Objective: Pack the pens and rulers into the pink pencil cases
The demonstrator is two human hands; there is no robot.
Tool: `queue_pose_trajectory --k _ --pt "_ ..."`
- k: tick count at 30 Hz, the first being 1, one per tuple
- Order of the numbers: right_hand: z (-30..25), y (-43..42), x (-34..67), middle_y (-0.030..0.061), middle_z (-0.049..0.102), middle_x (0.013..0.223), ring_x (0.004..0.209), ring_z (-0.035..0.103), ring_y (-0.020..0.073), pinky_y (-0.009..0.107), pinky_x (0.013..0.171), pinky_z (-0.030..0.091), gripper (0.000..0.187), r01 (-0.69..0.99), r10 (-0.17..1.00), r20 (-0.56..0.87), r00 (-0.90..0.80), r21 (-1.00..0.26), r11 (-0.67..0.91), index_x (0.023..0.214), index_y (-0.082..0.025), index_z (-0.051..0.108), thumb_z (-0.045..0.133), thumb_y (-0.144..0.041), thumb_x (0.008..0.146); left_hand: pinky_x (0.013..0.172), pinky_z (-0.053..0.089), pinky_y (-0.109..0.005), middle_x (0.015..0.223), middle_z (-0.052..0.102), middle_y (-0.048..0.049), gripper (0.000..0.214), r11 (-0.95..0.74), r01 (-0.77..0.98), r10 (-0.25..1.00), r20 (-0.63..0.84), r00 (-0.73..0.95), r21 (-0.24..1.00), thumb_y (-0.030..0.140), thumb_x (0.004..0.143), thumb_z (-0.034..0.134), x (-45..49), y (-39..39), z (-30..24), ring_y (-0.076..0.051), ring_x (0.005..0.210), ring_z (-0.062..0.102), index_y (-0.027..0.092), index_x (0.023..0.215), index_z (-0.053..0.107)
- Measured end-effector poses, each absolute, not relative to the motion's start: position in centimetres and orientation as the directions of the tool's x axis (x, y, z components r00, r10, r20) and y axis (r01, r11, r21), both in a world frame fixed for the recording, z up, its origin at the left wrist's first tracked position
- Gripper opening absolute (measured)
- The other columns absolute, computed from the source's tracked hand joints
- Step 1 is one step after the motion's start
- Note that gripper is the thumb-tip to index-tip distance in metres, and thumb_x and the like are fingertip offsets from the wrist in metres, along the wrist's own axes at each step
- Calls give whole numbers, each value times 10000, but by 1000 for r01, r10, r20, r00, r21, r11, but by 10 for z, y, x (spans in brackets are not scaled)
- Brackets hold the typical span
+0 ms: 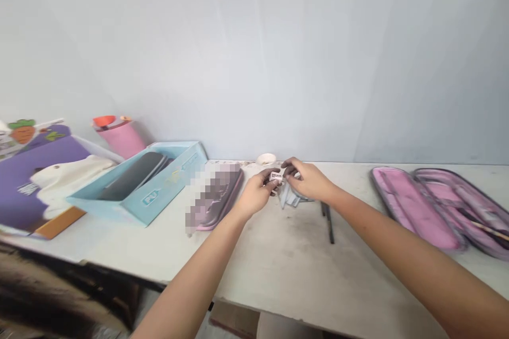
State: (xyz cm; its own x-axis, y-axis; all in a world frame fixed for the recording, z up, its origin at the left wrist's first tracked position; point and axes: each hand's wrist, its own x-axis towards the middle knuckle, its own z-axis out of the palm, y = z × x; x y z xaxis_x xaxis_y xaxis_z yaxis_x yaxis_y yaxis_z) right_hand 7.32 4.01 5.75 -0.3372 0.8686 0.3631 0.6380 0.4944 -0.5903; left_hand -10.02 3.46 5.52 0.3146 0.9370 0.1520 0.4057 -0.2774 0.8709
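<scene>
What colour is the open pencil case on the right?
Its lining is pink, best seen in the head view.

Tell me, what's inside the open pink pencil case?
The open pink pencil case holds a thin pen-like stick in its right half. Its end runs out of view.

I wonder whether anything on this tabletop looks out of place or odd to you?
Two things stand out. The white tabletop is marked with dark grey smudges around and below the hands. The case beside the left hand is pixelated, so its condition cannot be judged.
</scene>
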Motion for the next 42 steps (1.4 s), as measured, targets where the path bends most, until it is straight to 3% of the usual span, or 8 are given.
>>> queue_pose_trajectory --k 8,12,17,21,24,35,38,42 --pt "50 -3 224 59 643 974 865 577 142 248 737 413 224 767 900 405 -160 -523 372 989 -160 568 511 -248 791 662 511 -275 935 637 -78 399 -254 169 807 112 580 952 199 805 480 72 39 39 -117 731 579 148 1198 516" --pt "37 -20 303 85 630 1041 953 557 160 264 798 400 275 856 907 407 -108 -425 293 1060 -144 556 495 -224 804 795 501 -337 1058 620 -126 471 -343 234 765 126 631 910 199 814 463 156 36 26 -159 852 607 114 1276 431" --pt "22 -22 371 104 620 1051 1016 519 213 294 802 384 308 975 915 395 87 -222 3 1120 -159 534 460 -217 826 1067 241 -454 1361 394 -207 616 -677 553 716 259 648 485 309 793 504 232 33 11 -297 1285 326 65 1335 342" --pt "13 -11 394 131 623 999 974 529 236 301 739 384 310 984 915 366 170 -120 -135 1128 -154 525 430 -222 841 1046 120 -598 1453 240 -192 627 -686 666 717 115 687 294 441 813 437 255 35 -4 -368 1351 139 136 1350 329" --pt "7 -1 400 135 626 994 988 519 247 312 744 378 310 989 931 334 147 -74 -130 1131 -152 522 424 -231 847 1037 92 -622 1479 178 -177 572 -659 694 730 23 683 290 450 844 349 256 35 -14 -366 1355 131 155 1335 357" --pt "-8 19 394 126 628 1022 1022 469 247 341 802 370 275 1000 962 274 -1 -25 8 1016 -151 608 388 -205 860 1029 72 -650 1488 155 -170 549 -634 677 727 -10 687 373 413 871 295 226 20 -17 -373 1357 123 153 1351 352" --pt "1 17 368 119 615 1051 1020 459 238 341 836 360 286 998 953 300 -38 -31 49 1026 -149 605 380 -232 869 1078 184 -528 1423 322 -162 476 -646 593 691 38 721 481 323 885 282 205 19 -9 -280 1320 284 141 1301 428" --pt "18 6 309 116 607 1037 1016 450 216 326 884 339 302 968 910 364 -198 -72 239 1019 -132 608 350 -198 877 1014 355 -324 1135 587 -116 358 -646 500 738 306 601 577 185 858 309 156 21 6 -178 1120 492 123 1071 590"
